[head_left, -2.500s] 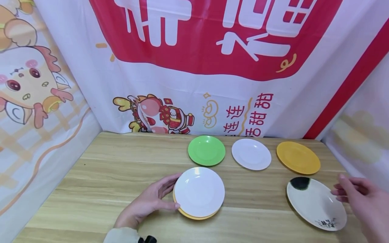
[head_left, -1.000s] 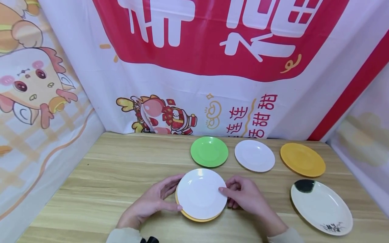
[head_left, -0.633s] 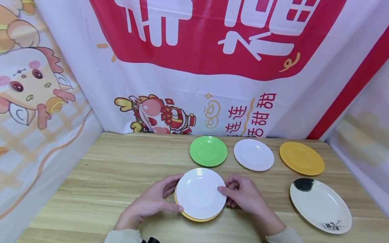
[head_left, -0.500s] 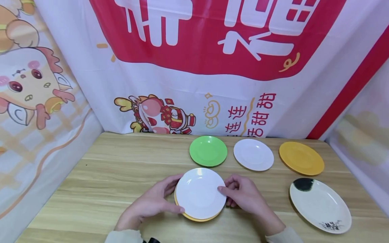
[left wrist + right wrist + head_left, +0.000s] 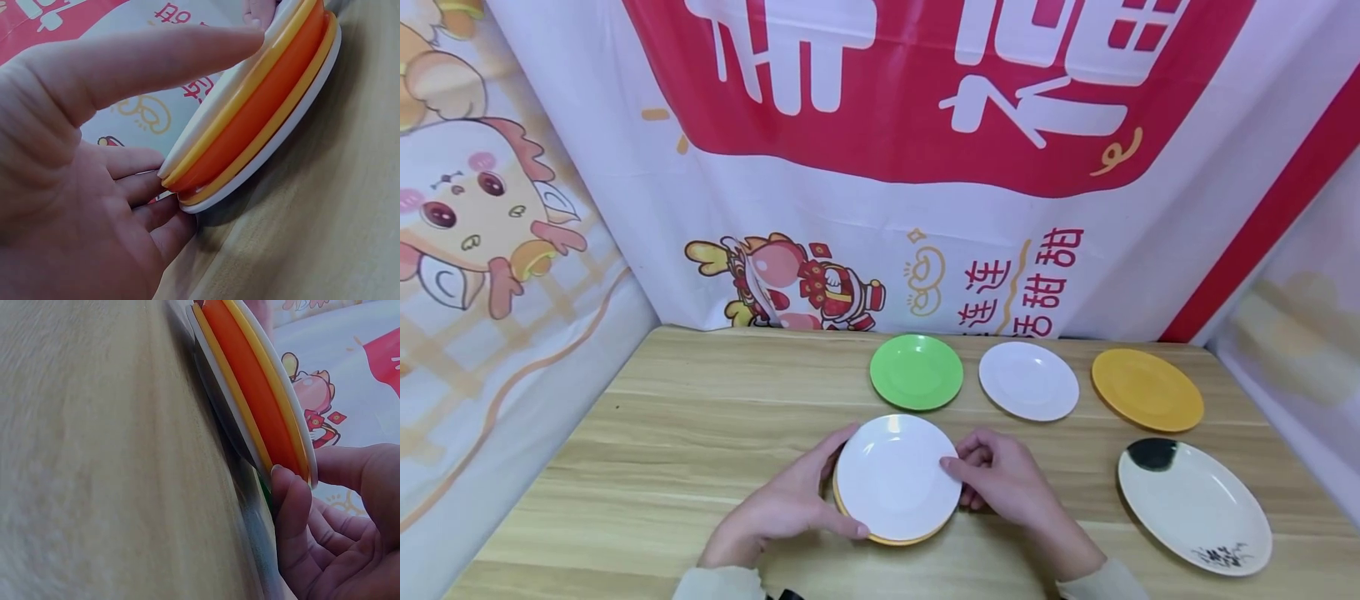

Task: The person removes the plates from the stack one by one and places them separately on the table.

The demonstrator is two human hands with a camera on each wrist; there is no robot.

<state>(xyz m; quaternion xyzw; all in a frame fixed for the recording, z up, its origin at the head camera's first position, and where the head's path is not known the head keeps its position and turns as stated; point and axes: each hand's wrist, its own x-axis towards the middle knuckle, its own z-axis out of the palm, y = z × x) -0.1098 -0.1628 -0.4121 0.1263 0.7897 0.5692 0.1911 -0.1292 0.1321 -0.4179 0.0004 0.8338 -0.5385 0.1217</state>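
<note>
A stack of small round plates (image 5: pixel 895 479) is at the table's middle, white on top. From the side, the left wrist view shows white, yellow and orange rims (image 5: pixel 250 134), with a white plate (image 5: pixel 275 147) lowest. My left hand (image 5: pixel 790 504) holds the stack from the left, thumb along the front rim, fingers against the far left edge. On the right side, my right hand (image 5: pixel 1003 483) pinches the rim, thumb on the white top plate; in the right wrist view its index fingertip presses the lower rims (image 5: pixel 240 403). The stack's underside is hidden.
Behind the stack lie a green plate (image 5: pixel 916 372), a white plate (image 5: pixel 1028 381) and a yellow plate (image 5: pixel 1147 390) in a row. An oval off-white plate (image 5: pixel 1195 508) with a dark patch lies at right. A printed cloth (image 5: pixel 887 250) hangs along the wooden table's (image 5: pixel 700 400) back edge.
My right hand has come left from beside the oval plate to the stack's right rim. My left thumb has shifted right along the front rim, and less of the yellow rim shows there.
</note>
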